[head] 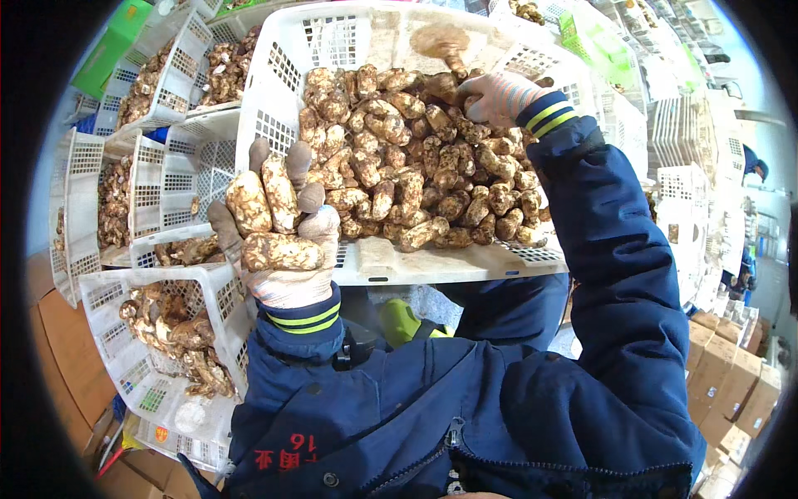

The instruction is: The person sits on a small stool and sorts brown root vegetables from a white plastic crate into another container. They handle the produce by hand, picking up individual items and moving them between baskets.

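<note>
A white plastic crate (368, 262) in front of me holds a heap of brown-and-cream mushrooms (399, 156) with thick stems. My left hand (293, 280), in a knitted glove with dark fingertips, is palm up at the crate's near left corner. Three stout mushrooms (283, 251) lie on its palm and between its fingers. Across the heap, my right hand (499, 100), also gloved, reaches down among mushrooms near the far wall. Its fingertips touch them and are partly hidden; whether it grips one is unclear. Just beyond it, a wide-capped mushroom (440, 42) leans against that wall.
Smaller white baskets stand at my left; one basket (100, 312) holds darker, ragged mushrooms (181, 337). Cardboard boxes (723, 374) are piled at the lower right. A green crate (598, 47) and stacked white crates (682, 131) line the right side. A person (755, 163) is far right.
</note>
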`<act>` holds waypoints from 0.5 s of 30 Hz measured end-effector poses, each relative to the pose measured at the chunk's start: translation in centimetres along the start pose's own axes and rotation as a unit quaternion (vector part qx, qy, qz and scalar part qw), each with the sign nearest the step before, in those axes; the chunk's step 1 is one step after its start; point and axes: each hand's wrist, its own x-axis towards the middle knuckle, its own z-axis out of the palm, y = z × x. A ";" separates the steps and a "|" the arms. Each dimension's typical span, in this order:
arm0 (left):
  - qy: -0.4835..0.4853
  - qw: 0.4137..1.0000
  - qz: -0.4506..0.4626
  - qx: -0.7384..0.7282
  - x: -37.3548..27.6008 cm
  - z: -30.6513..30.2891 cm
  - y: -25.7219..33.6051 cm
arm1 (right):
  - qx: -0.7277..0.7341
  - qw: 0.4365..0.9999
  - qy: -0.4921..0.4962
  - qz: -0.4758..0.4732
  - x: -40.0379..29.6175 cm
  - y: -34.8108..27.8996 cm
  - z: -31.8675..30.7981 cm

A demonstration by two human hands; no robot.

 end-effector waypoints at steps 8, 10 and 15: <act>-0.015 1.000 -0.009 -0.011 0.0 -0.1 0.1 | -0.033 0.991 0.061 -0.118 2.4 -1.0 2.1; -0.020 1.000 -0.015 -0.016 0.1 -0.3 0.1 | -0.028 0.993 0.073 -0.083 2.2 -1.2 2.1; 0.012 0.999 -0.021 -0.029 0.1 -0.5 -0.7 | 0.336 0.935 -0.023 -0.110 -2.8 2.9 1.3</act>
